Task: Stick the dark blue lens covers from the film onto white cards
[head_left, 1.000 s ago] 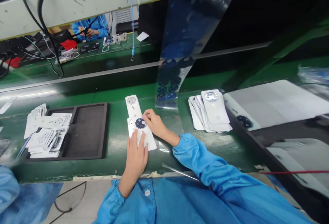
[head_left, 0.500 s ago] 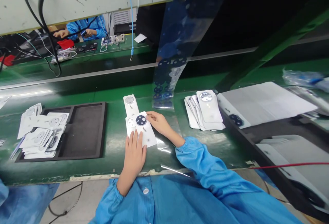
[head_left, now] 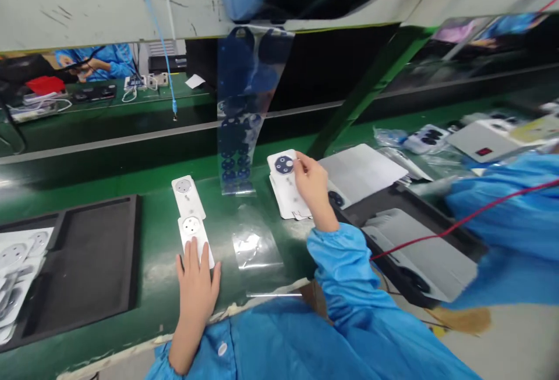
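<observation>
My left hand (head_left: 195,284) lies flat, fingers stretched out, on the near end of a white card with a round silver disc (head_left: 194,236) on the green belt. A second white card (head_left: 187,193) lies just beyond it. My right hand (head_left: 312,187) is out to the right, fingers pinched on a white card with a dark round lens piece (head_left: 285,166), setting it on top of a stack of white cards (head_left: 288,202).
A black foam tray (head_left: 82,252) at left holds several white cards (head_left: 17,252). A clear film strip with dark rings (head_left: 238,130) hangs behind the belt. Loose clear film (head_left: 255,249) lies on the belt. A co-worker's blue sleeve (head_left: 502,223) is at right.
My right hand carried the card with the dark lens piece from the middle of the belt rightward onto the stack. My left hand stayed on the remaining card. The camera swung right.
</observation>
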A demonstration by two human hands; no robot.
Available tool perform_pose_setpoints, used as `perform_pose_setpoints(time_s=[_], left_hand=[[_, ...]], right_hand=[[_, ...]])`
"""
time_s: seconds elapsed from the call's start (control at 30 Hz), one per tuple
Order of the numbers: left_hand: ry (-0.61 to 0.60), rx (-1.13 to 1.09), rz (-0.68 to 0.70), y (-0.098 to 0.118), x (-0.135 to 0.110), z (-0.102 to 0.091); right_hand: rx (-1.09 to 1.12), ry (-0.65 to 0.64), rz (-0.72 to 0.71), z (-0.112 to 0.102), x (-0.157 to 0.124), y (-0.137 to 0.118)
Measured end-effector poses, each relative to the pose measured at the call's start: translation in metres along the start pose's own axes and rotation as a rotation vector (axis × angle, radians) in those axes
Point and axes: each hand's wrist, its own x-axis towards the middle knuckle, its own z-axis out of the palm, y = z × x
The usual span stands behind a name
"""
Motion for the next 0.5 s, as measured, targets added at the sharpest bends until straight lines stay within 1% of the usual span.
perform_pose_setpoints(time_s=[0.03,0.1,0.2,0.27,0.37,0.43,0.5], left_hand=[[-0.011,0.005,0.009,0.0,0.001,0.0],[-0.023,0.01,0.019,0.001,0.001,0.0],[-0.017,0.002,0.01,0.002,0.002,-0.001],[-0.02,-0.015,0.003,0.002,0.003,-0.001],[-0.026,-0.054,0.008,0.0,0.002,0.0],[-0.008,-0.092,0.011,-0.001,0.001,-0.001],[0.039,-0.154,0.015,0.001,-0.001,-0.007]], right_hand=[[-0.16,0.004,-0.009,-0.008,0.008,0.014],[-0.416,-0.003,-0.003,-0.012,0.015,0.038],[-0.636,0.039,0.002,-0.002,0.008,0.059],[-0.692,0.052,-0.015,0.006,-0.001,0.063],[-0.698,0.069,-0.002,0.009,-0.019,0.058],[-0.694,0.059,0.055,0.011,-0.035,0.052],[-0.697,-0.002,0.149,0.015,-0.052,0.045]])
